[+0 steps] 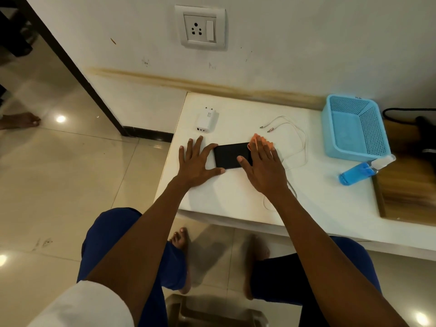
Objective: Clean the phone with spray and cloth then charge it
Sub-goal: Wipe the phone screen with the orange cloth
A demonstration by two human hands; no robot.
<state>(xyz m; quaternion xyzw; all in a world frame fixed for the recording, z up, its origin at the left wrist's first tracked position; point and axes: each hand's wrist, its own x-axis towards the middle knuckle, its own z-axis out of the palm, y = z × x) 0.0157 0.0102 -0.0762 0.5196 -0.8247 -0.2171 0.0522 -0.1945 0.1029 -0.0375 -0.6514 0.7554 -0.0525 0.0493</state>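
While my left hand steadies the phone flat-fingered, my right hand presses the cloth — wiping step; next, the charger beyond my left hand.

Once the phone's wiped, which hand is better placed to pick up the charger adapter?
The left hand. It lies flat at the phone's left end, on the same side as the white adapter just beyond its fingertips. The right hand is pressing the orange cloth on the phone's other end.
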